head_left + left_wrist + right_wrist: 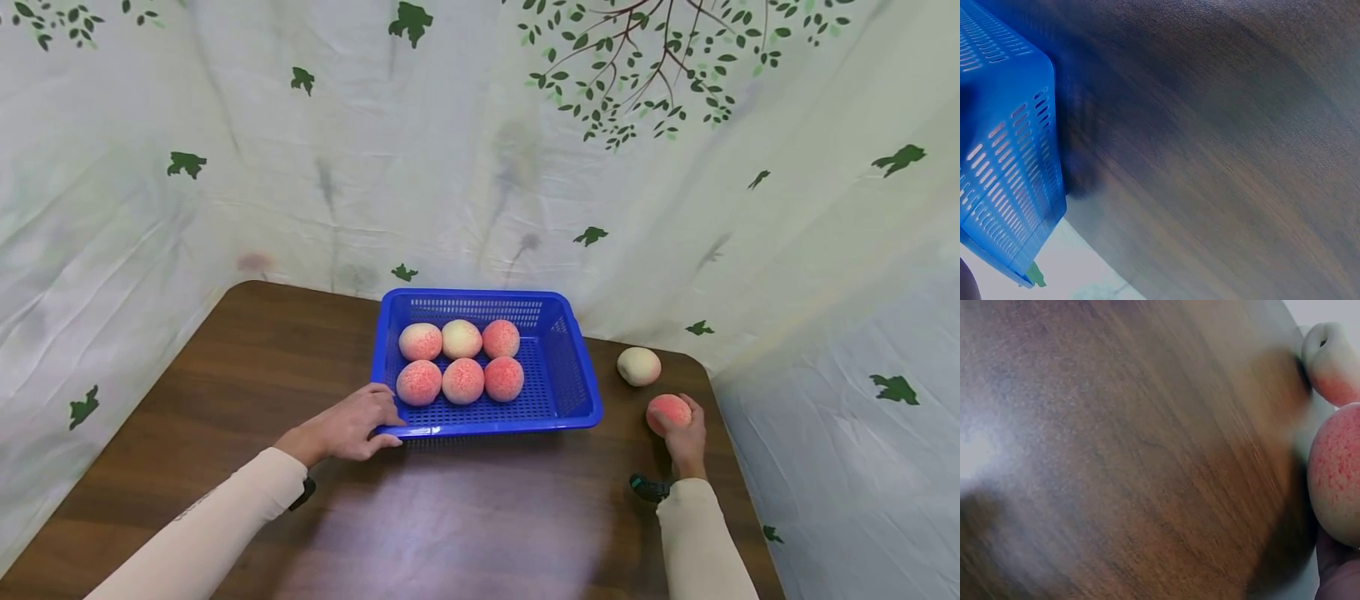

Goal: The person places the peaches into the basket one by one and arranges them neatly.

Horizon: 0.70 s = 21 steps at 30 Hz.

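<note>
A blue plastic basket (551, 402) stands at the far middle of the table with several peaches (462, 381) inside, in two rows of three. My left hand (358, 423) grips its front left corner, fingers over the rim and thumb at the front wall. In the left wrist view the slotted basket wall (1013, 169) fills the left side. At the table's right, my right hand (686, 433) holds a red peach (670, 410), thumb on the near side and fingers around the far right. The same peach (1338, 475) shows at the right wrist view's edge. Just behind lies a paler peach (639, 367).
The brown wooden table (465, 517) ends at the back and right against a pale curtain (450, 167) printed with leaves. The pale peach lies between the basket's right side and the table's back right corner. A dark band (649, 488) circles the right wrist.
</note>
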Each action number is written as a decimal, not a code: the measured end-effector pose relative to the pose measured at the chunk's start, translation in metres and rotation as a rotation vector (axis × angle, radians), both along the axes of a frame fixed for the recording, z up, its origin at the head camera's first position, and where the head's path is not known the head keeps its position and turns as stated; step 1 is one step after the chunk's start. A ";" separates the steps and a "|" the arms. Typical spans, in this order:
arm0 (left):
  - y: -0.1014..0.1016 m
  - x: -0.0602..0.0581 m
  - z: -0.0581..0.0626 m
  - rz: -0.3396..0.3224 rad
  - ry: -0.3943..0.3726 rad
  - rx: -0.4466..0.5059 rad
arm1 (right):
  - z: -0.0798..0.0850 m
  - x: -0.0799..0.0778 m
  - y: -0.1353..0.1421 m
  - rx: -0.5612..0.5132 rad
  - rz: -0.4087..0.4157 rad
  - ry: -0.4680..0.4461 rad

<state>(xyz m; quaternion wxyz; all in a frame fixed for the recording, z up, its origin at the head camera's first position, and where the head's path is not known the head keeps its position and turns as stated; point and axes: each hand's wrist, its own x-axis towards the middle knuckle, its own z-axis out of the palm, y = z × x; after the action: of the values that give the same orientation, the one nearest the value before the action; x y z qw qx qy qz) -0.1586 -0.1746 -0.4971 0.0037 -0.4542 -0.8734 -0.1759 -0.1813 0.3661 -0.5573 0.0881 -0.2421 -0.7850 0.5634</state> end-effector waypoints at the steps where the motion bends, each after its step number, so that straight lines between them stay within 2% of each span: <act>1: 0.000 0.000 0.000 0.000 0.002 -0.001 | 0.000 0.000 0.000 -0.001 0.002 -0.003; 8: 0.000 0.000 -0.001 -0.024 0.040 0.023 | 0.001 0.001 -0.002 -0.006 -0.016 -0.002; 15: -0.001 0.000 0.001 -0.003 0.010 0.008 | -0.002 0.002 -0.003 -0.013 -0.033 -0.005; 21: -0.002 0.000 0.001 -0.012 0.016 0.006 | -0.005 0.003 -0.005 -0.022 -0.058 0.006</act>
<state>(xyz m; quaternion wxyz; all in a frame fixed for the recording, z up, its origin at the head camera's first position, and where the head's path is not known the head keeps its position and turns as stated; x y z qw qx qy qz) -0.1586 -0.1763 -0.4964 0.0112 -0.4609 -0.8700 -0.1747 -0.1780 0.3611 -0.5626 0.1042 -0.2641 -0.7712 0.5698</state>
